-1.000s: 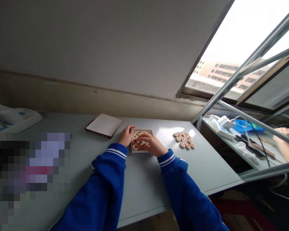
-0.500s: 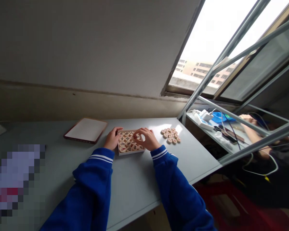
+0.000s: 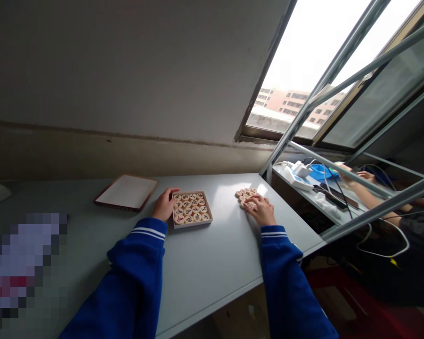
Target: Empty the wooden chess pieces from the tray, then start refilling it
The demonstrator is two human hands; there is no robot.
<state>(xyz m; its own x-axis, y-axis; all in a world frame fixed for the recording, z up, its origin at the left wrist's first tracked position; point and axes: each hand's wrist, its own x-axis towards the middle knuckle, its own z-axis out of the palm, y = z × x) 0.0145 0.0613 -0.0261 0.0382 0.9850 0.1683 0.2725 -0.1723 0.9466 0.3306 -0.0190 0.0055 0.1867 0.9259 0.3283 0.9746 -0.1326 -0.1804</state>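
An open shallow box [image 3: 191,225] holds rows of round wooden xiangqi pieces [image 3: 195,209], their carved characters facing up. My left hand [image 3: 163,205] grips the box at its left edge, thumb over the rim and fingers along the side. To the right, my right hand [image 3: 262,210] reaches onto a loose cluster of xiangqi pieces [image 3: 246,192] on the desk. Its fingers are bent down with the tips closed at a piece there; the hand partly hides the cluster.
The box lid [image 3: 126,191] lies upturned on the grey desk [image 3: 198,268], left of the box. A blurred pale object [image 3: 28,254] is at far left. Metal bars [image 3: 297,122] rise at the desk's right end. Beyond them are a power strip [image 3: 298,176] and another person's arm [image 3: 367,195].
My right hand has left the box and moved right to the loose pieces. A dark-marked piece now shows at the box's upper right. My left hand has stayed on the box.
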